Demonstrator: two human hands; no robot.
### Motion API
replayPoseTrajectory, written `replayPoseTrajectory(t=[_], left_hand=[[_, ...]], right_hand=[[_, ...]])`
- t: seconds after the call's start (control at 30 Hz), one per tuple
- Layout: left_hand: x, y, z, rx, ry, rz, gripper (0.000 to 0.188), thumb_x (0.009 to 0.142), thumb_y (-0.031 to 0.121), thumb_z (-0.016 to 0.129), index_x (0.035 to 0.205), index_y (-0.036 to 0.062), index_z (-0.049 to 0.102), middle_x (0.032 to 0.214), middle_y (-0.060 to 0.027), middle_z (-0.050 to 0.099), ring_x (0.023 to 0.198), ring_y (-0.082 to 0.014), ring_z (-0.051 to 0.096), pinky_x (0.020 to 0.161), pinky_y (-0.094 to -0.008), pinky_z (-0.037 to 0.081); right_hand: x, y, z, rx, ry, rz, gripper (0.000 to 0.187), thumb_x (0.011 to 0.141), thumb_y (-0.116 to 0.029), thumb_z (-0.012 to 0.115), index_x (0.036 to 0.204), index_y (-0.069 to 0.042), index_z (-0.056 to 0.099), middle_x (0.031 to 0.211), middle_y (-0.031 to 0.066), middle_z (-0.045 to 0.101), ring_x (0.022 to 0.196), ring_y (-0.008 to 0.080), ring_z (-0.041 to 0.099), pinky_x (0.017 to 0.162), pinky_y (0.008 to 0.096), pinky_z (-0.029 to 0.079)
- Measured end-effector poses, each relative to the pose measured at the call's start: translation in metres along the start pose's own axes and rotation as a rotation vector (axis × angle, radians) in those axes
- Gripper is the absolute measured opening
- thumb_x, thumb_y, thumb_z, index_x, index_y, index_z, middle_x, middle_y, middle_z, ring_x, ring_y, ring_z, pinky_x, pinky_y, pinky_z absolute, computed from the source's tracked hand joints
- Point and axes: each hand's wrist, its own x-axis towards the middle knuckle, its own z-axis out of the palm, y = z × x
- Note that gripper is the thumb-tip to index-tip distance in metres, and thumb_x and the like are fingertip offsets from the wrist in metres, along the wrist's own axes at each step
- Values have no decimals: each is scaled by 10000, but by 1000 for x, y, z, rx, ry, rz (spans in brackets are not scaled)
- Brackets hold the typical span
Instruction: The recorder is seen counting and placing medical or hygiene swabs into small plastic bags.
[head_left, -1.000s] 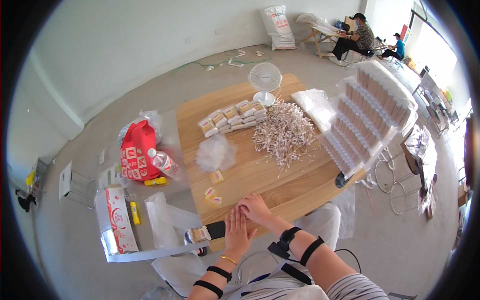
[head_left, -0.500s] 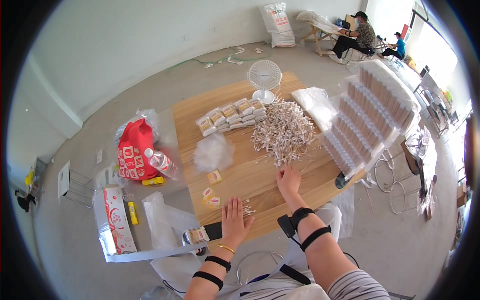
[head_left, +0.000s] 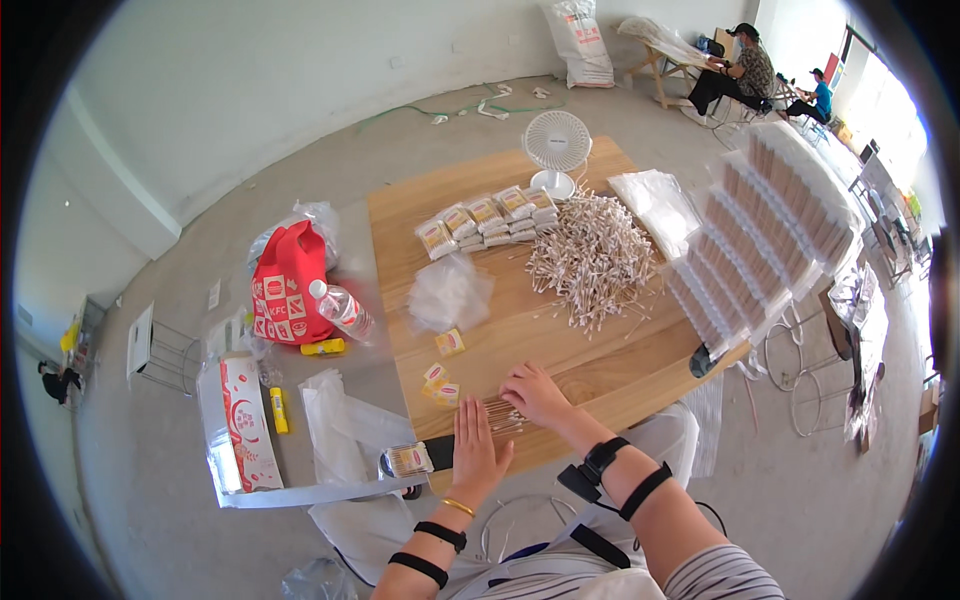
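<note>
My left hand [head_left: 478,448] lies flat at the table's near edge with its fingers stretched out. Its inner side borders a small row of cotton swabs [head_left: 508,418] on the wood. Over the right part of that row my right hand [head_left: 538,396] bends down, fingers curled and drawn together on the swabs; the fingertips are partly hidden. A large loose heap of cotton swabs [head_left: 592,262] lies farther back. Small yellow-and-white printed cards [head_left: 440,385] rest just beyond my left hand. Beside my left wrist, a filled swab packet [head_left: 409,460] sits at the table's corner.
Stacked swab packets [head_left: 485,220], clear bags [head_left: 452,292] and a white fan [head_left: 557,145] stand on the table [head_left: 600,370]. Bundled swabs in rows [head_left: 760,235] fill its right side. At left are a red bag [head_left: 290,285], a bottle [head_left: 343,310] and an open box [head_left: 245,425]. Two people sit far back.
My right hand has moved left and nearer, from the near edge of the big heap to the small row of swabs. My left hand stays flat beside it. The view has shifted slightly.
</note>
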Motion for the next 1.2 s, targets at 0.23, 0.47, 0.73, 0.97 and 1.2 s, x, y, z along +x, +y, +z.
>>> replayPoseTrajectory(t=[0.23, 0.47, 0.73, 0.97, 1.2], left_hand=[[11, -5, 2, -123, 23, 6, 1010, 838, 267, 743, 1590, -103, 179, 1652, -319, 220, 1558, -471, 184, 1287, -538, 175], [10, -12, 23, -124, 61, 68, 1070, 800, 287, 814, 1596, -79, 200, 1652, -299, 245, 1556, -478, 195, 1280, -563, 165], [11, 1, 31, -306, 153, -42, 966, 859, 215, 744, 1588, -100, 194, 1631, -346, 246, 1552, -502, 181, 1283, -568, 134], [-6, -8, -5, -270, 168, -72, 862, 930, 227, 671, 1608, -48, 215, 1654, -266, 286, 1569, -456, 180, 1280, -588, 102], [-1, 0, -2, 130, -16, -68, 701, 1067, 399, 468, 1626, 31, 261, 1632, -134, 405, 1569, -381, 233, 1270, -616, 68]], right_hand=[[-23, -20, 7, 299, 289, 217, 176, 1024, -112, 545, 1130, -45, 670, 1186, 176, 606, 1145, 384, 577, 993, 444, 485], [-19, -48, 54, 484, 274, 148, 235, 1014, -75, 511, 1214, -15, 618, 1285, 214, 569, 1257, 385, 539, 1099, 417, 434], [-25, -51, 55, 593, 322, 205, 295, 982, -25, 487, 1248, -14, 614, 1304, 205, 570, 1296, 384, 516, 1138, 424, 396], [-44, -29, -1, 396, 272, 282, 344, 951, 6, 524, 1283, -12, 613, 1320, 195, 569, 1296, 386, 520, 1124, 435, 408], [-73, -25, -10, 53, 87, 101, 509, 868, -115, 698, 1354, -31, 571, 1344, 175, 563, 1361, 389, 480, 1184, 513, 360]])
